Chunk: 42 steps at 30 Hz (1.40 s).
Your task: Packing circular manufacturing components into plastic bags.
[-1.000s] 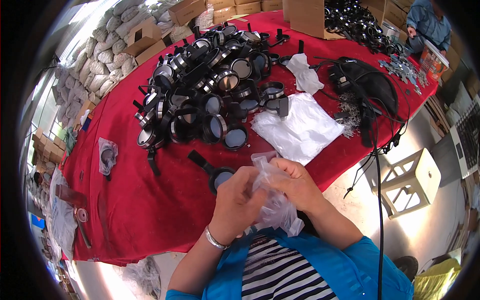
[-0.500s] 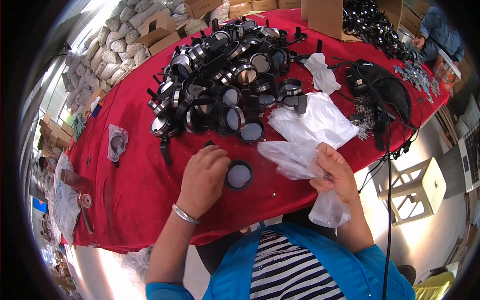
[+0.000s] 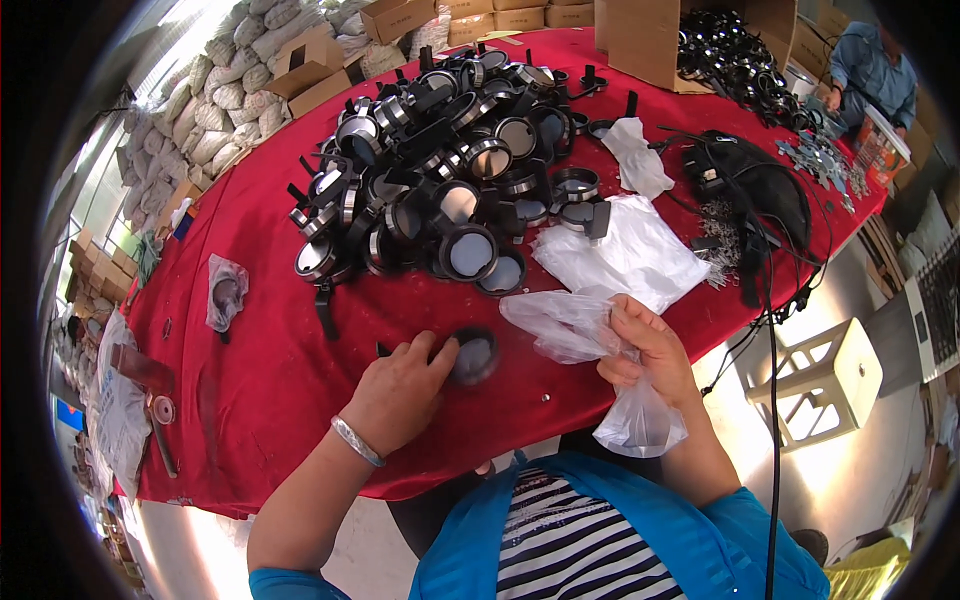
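Red-covered tabletop (image 3: 270, 400) carries a big heap of black round lenses (image 3: 450, 180) mid-cloth. Right of the heap, clear plastic bags (image 3: 630, 255); further right, tangled black cables (image 3: 755, 190). Left of the heap, one bagged lens (image 3: 225, 292); behind it, a cardboard box (image 3: 640, 40).

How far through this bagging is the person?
Done: one bagged round part lies apart on the red tablecloth. In hand: the left hand grips a round black lens-like part, and the right hand holds a clear plastic bag. Left: a big pile of black round parts remains unbagged.
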Motion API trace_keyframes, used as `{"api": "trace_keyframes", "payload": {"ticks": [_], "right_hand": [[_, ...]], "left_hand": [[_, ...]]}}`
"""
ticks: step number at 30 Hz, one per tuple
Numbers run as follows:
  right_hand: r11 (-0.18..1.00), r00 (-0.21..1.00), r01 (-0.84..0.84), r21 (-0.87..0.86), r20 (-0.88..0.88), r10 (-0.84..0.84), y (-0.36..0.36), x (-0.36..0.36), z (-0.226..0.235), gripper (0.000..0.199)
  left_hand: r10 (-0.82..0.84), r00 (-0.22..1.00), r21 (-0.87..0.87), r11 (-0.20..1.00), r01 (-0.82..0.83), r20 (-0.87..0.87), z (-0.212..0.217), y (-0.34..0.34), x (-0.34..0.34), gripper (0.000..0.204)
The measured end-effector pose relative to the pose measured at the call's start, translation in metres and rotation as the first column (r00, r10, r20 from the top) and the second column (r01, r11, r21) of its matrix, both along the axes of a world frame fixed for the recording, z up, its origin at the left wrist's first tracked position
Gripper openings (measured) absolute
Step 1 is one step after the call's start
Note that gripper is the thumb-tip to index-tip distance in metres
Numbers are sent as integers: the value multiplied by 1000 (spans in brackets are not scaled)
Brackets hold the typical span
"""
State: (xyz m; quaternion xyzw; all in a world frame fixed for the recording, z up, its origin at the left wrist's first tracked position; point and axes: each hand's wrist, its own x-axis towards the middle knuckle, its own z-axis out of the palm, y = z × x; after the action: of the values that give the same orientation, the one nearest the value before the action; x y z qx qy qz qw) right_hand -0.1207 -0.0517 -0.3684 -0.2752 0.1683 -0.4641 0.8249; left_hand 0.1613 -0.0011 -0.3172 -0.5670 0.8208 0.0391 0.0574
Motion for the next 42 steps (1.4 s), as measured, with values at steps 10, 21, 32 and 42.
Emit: {"api": "trace_keyframes", "payload": {"ticks": [10, 21, 32, 42], "right_hand": [[996, 994, -72, -52, -82, 67, -4, 22, -5, 11], [993, 989, -80, -90, -130, 68, 0, 37, 3, 11], [978, 965, -201, -52, 163, 206, 1, 41, -4, 10], [877, 885, -56, -476, -431, -177, 35, 57, 3, 10]], "left_hand": [[406, 179, 333, 882, -333, -896, -38, 17, 28, 30], [138, 705, -173, 920, -351, -695, -41, 7, 39, 43], [495, -238, 420, 855, 304, -835, -36, 2, -2, 34], [-187, 725, -438, 882, -174, -663, -27, 12, -32, 30]]}}
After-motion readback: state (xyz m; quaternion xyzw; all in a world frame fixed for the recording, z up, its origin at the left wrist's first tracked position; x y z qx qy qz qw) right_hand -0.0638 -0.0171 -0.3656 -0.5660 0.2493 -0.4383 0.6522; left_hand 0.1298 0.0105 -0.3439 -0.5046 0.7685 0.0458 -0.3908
